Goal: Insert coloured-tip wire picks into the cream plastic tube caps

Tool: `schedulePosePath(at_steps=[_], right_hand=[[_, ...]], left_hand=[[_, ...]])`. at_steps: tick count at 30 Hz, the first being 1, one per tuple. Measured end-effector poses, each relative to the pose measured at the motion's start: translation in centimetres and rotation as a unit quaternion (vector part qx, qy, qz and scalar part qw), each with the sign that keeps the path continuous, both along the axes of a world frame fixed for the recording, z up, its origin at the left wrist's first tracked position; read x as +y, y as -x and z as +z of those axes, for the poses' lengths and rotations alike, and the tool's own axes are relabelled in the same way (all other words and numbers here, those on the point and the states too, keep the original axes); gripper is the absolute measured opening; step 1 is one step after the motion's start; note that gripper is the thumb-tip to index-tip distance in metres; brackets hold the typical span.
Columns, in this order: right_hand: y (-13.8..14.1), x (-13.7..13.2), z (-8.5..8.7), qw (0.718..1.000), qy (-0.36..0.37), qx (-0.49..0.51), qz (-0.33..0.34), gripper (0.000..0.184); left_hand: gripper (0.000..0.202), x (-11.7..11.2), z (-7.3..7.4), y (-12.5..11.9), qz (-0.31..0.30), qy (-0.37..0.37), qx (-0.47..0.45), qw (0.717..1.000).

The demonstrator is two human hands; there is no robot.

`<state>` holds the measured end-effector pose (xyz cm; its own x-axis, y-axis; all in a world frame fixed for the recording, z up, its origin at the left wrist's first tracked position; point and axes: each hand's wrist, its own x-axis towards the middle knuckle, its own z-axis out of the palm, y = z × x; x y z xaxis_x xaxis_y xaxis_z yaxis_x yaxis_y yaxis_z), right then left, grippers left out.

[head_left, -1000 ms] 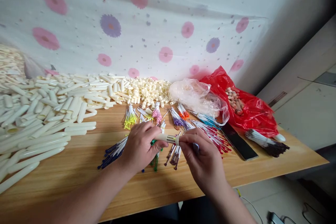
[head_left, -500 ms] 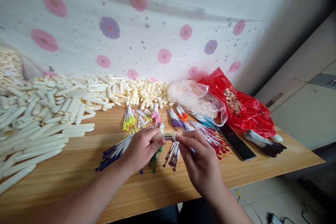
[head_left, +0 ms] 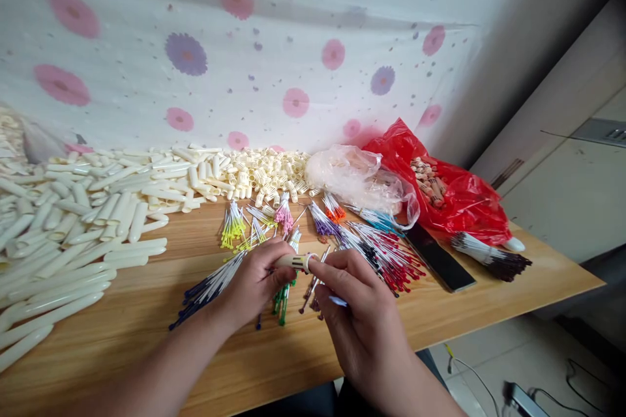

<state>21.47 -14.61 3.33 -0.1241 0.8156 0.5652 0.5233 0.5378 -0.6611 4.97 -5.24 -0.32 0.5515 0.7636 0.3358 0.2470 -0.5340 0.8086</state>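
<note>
My left hand (head_left: 257, 280) is closed around a cream multi-colour pen barrel (head_left: 296, 262) with dark slots near its open end, which points right. The index fingertip of my right hand (head_left: 364, 316) touches that open end. A small pale blue-white piece (head_left: 337, 300) shows between the curled fingers and thumb of my right hand; most of it is hidden. Below and around both hands lie bundles of thin white pen refills with coloured ends: blue (head_left: 198, 303), green (head_left: 282, 303), yellow (head_left: 233, 228), pink (head_left: 283, 214), purple (head_left: 323, 223) and red (head_left: 403, 267).
Cream pen tubes (head_left: 117, 208) are heaped on the left, with short slotted pieces (head_left: 267, 172) behind. A clear plastic bag (head_left: 352, 172), a red bag (head_left: 476, 205), a black phone-like slab (head_left: 443, 264) and dark-ended refills (head_left: 493, 257) are on the right. The wooden table's (head_left: 548, 293) edge is nearby.
The right index finger has come onto the open end of the barrel, and the right hand has tilted. A pale blue-white piece now shows more clearly in it. The view has shifted slightly.
</note>
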Motion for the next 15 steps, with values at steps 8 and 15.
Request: schedulePosePath(at_steps=[8, 15], right_hand=[[0.05, -0.12, 0.33, 0.992, -0.029, -0.120, -0.035, 0.044], [0.56, -0.44, 0.57, 0.992, -0.062, -0.108, -0.028, 0.052]], left_hand=[[0.055, 0.03, -0.32, 0.03, -0.048, 0.112, -0.036, 0.992], [0.058, -0.36, -0.04, -0.17, -0.115, 0.210, -0.068, 0.968]])
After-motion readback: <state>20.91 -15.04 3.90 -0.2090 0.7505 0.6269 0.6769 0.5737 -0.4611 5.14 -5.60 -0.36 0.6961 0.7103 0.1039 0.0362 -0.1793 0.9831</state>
